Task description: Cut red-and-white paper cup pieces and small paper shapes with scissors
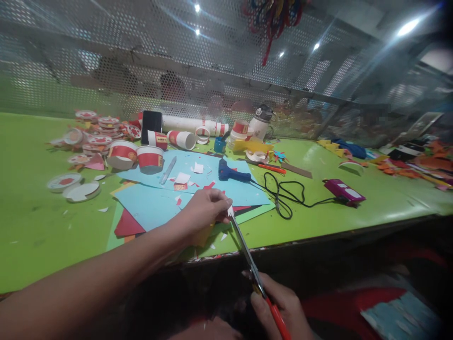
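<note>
My left hand (208, 210) pinches a small white piece of paper (230, 211) above the front edge of the table. Closed round the red handles of a pair of scissors (246, 248) is my right hand (279, 307), low in the view. The scissor blades point up and away, with their tips at the white piece beside my left fingertips. Light blue paper sheets (141, 203) lie just beyond my left hand, with red and white paper scraps (182, 178) scattered over them. A blue glue gun (233, 172) rests on the sheets.
Paper cups (150, 159) and stacked paper discs (101, 141) stand at the back left. The glue gun's black cord (304, 203) loops right to a purple box (344, 191). A utility knife (271, 168), a bottle (260, 123) and a perforated metal screen (212, 61) are farther back.
</note>
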Demonstrator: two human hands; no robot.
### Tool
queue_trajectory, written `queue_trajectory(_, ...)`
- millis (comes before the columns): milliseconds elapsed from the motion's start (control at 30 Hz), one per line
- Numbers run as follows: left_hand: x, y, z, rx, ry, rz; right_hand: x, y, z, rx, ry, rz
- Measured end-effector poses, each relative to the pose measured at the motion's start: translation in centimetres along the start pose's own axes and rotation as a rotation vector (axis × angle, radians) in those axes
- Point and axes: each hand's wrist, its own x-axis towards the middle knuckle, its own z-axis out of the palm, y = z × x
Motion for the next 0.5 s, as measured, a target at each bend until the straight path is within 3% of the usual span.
queue_trajectory(133, 0.2, -0.1, -0.1, -0.049, 0.014, 0.001, 0.6, 1.1, -0.2, -0.008, -0.225, -0.053)
queue_trajectory(233, 0.3, 0.0, -0.3, -0.033, 0.012, 0.004, 0.8, 1.1, -0.3, 0.001, -0.306, -0.071)
queue_trajectory(333, 0.2, 0.3, -0.4, -0.022, 0.004, 0.004, 0.5, 1.0, -0.4, 0.019, -0.277, -0.062)
queue_trajectory(500, 0.0, 0.3, -0.3, -0.105, -0.012, 0.03, -0.1, 1.7, -0.2, 0.013, -0.105, -0.05)
